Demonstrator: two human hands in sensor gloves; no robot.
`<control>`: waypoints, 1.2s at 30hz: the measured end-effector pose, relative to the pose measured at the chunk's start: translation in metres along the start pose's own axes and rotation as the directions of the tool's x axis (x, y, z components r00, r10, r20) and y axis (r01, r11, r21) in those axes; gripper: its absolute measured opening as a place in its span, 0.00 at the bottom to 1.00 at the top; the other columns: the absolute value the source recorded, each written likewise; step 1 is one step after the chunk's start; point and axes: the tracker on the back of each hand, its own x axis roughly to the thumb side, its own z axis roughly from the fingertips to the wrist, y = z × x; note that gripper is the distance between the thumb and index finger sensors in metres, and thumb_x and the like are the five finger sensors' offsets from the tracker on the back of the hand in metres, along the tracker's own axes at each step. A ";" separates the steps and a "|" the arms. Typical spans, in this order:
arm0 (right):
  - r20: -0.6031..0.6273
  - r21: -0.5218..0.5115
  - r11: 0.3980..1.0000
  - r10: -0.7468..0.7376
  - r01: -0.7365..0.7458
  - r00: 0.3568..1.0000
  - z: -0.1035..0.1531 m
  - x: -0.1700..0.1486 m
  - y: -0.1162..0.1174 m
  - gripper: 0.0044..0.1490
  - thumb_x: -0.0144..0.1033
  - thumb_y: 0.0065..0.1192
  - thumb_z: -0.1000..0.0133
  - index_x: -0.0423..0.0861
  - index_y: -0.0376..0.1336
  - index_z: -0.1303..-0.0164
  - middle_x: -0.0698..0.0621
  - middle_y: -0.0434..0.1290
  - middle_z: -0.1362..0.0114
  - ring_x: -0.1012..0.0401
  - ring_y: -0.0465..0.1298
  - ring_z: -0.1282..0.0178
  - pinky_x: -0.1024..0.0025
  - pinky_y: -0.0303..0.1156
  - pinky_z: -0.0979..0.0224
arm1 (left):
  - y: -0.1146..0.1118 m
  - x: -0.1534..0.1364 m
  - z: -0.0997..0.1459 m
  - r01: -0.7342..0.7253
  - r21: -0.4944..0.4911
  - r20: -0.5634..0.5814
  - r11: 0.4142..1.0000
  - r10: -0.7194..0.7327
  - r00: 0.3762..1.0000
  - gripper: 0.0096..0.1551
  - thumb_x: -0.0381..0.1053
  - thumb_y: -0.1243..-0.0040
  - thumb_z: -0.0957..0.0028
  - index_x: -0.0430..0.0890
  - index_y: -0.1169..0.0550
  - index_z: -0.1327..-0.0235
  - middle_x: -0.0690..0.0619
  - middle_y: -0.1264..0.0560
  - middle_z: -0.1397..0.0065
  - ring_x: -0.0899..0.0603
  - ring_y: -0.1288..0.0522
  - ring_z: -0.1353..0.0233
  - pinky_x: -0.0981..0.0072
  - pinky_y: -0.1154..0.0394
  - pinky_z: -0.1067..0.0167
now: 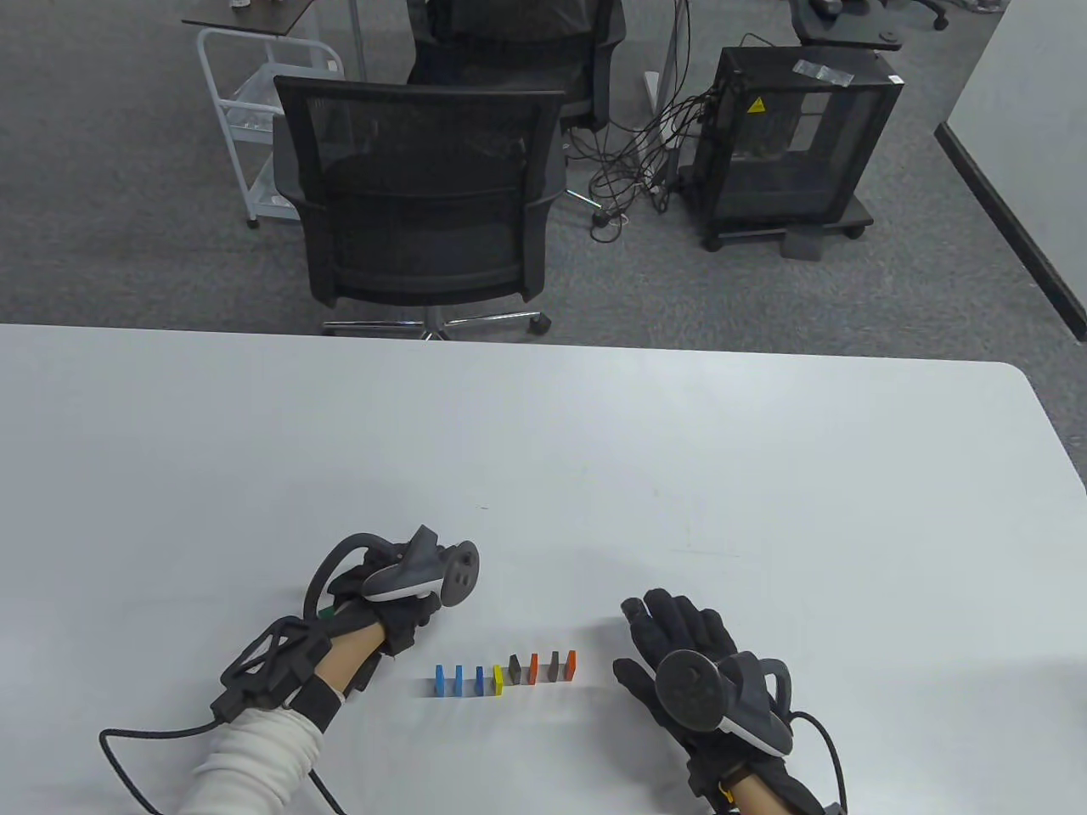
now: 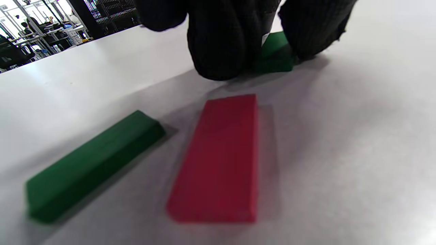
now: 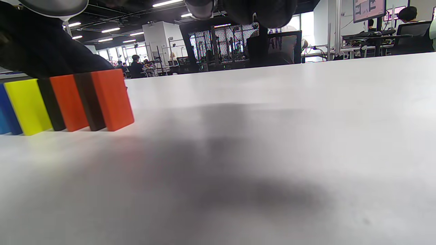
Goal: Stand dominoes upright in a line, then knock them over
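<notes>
A: Dominoes [image 1: 505,672], eight upright, are shown in a row on the table [image 1: 594,441], near its front edge: three blue at the row's left end, then yellow, dark, orange, dark, orange. The row lies between the two hands.

B: Left hand [image 1: 386,594] state?

A: Pinched on a green domino [image 2: 276,51], as seen in the left wrist view; the piece is held between gloved fingertips [image 2: 218,47] at table level. Two more pieces lie flat just beside it: a red domino [image 2: 218,160] and a second green domino [image 2: 92,163]. In the table view these are hidden under the hand, which sits well apart from the row, to its upper left.

B: Right hand [image 1: 679,654]?

A: Released, fingers straight, resting on the table just beside the orange end piece [image 3: 112,98]; nothing is held. No contact w/ the row can be seen.

B: Step in hand, by judgement?

A: Pickup of the next piece for the line, probably. It is best gripped by its long edges, carried low, and set down w/ spacing approx. matched to the gaps already shown. Placement at the blue end would be nearest to the left hand. The approach should be made from above, not along the row, so that no neighbour is clipped & the fall is not started early. The piece should be released only once it stands square.
</notes>
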 end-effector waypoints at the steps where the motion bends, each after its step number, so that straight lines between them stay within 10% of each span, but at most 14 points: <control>1: 0.000 0.001 1.000 0.000 0.000 1.000 0.000 0.000 0.000 0.46 0.58 0.45 0.39 0.47 0.53 0.13 0.40 0.52 0.12 0.43 0.58 0.14 0.45 0.49 0.15 | 0.000 0.000 0.001 -0.001 -0.003 0.004 1.000 0.001 1.000 0.36 0.56 0.41 0.31 0.42 0.33 0.13 0.45 0.20 0.34 0.50 0.18 0.44 0.54 0.31 0.28; 21: 0.000 0.002 1.000 0.001 -0.001 1.000 0.000 0.000 0.001 0.45 0.58 0.45 0.40 0.47 0.54 0.13 0.40 0.53 0.12 0.42 0.58 0.15 0.45 0.49 0.16 | -0.003 -0.025 0.029 -0.133 0.046 0.019 0.990 0.132 0.991 0.35 0.57 0.43 0.33 0.39 0.30 0.20 0.44 0.23 0.32 0.51 0.17 0.40 0.56 0.29 0.26; 36: -0.005 -0.001 1.000 -0.001 0.001 1.000 0.000 -0.001 0.000 0.45 0.58 0.45 0.39 0.47 0.54 0.13 0.40 0.52 0.12 0.43 0.58 0.15 0.45 0.49 0.16 | -0.004 -0.028 0.079 -0.200 0.265 0.129 0.943 0.171 0.977 0.30 0.58 0.43 0.33 0.42 0.28 0.25 0.47 0.18 0.29 0.51 0.14 0.41 0.57 0.26 0.29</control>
